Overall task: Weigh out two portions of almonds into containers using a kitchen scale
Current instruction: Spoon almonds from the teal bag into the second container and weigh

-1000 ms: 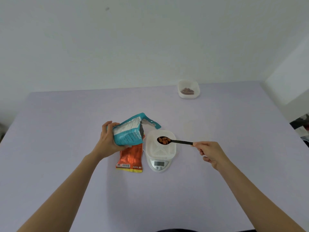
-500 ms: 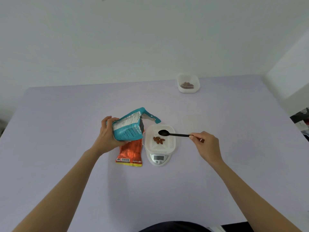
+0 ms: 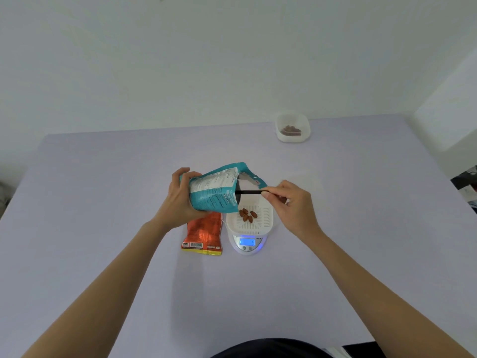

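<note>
Head view, looking down at a pale lilac table (image 3: 103, 202) that fills the lower two thirds of the frame. Both bare forearms reach in from the bottom corners toward the centre.

The left hand (image 3: 178, 200) is wrapped around the back of a teal bag (image 3: 214, 192), fingers curled over its top edge and thumb underneath. The bag is lifted off the table and tipped on its side, with its open mouth facing right.

The right hand (image 3: 291, 202) is mostly closed, thumb and forefinger pinching the end of a thin black spoon (image 3: 249, 192). The handle runs level to the left and its bowl is hidden inside the bag's mouth.

Just below the bag's mouth, a white slotted container (image 3: 260, 223) sits on a white kitchen scale (image 3: 247, 244) whose blue display is lit; the reading is too small to tell. A few almonds (image 3: 247, 215) lie in the container.

An orange packet (image 3: 204, 236) lies flat just left of the scale, partly under the bag. At the table's far edge, upper right of centre, a second white container (image 3: 293, 127) holds a few brown nuts.
</note>
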